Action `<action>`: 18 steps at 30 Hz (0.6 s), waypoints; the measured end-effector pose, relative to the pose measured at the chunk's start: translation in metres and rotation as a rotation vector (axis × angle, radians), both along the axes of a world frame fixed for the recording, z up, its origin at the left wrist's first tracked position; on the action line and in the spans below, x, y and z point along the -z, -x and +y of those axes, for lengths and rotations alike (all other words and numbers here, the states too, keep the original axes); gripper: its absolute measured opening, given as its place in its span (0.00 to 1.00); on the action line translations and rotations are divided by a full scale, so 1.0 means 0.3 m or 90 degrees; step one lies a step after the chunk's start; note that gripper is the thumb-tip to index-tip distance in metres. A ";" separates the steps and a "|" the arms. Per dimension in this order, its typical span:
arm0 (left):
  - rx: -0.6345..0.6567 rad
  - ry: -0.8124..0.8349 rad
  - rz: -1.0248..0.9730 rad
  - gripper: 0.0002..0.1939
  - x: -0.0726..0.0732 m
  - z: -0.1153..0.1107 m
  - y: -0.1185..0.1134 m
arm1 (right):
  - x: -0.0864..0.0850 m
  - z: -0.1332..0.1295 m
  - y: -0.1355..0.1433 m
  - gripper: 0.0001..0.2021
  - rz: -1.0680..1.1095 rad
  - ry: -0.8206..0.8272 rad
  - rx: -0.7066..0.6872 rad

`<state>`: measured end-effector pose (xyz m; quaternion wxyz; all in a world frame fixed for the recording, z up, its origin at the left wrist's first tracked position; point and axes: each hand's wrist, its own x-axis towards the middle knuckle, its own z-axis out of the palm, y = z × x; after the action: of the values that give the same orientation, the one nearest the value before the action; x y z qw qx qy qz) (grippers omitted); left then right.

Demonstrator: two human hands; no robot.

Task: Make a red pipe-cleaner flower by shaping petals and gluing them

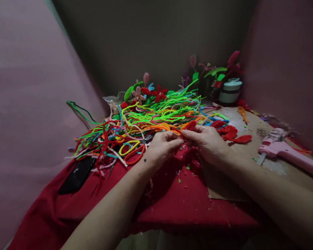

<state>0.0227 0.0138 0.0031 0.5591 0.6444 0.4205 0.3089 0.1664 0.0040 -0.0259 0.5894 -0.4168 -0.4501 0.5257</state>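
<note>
Two forearms point(112, 208) lie nearest, above the red cloth point(172, 211). The right hand point(208, 140) pinches a red petal point(190, 125) in front of the strands point(159, 116); the left hand point(164, 144) meets it there, but whether its fingers grip too, I cannot tell. A loose pinch could drop the petal among the scraps, and a leftward elbow or wrist swing could knock the scissors point(144, 141), dragging strands along.
</note>
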 end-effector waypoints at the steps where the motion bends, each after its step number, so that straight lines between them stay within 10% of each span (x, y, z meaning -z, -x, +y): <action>1: -0.002 -0.010 0.005 0.08 0.000 -0.001 0.000 | 0.001 0.001 0.000 0.10 -0.011 -0.005 0.000; 18: 0.177 0.235 -0.192 0.07 0.043 0.009 -0.013 | 0.010 0.012 0.019 0.13 0.078 0.008 0.052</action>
<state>0.0267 0.0166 -0.0097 0.7605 0.5297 0.2892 0.2396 0.1608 0.0077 -0.0289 0.6345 -0.4055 -0.3922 0.5284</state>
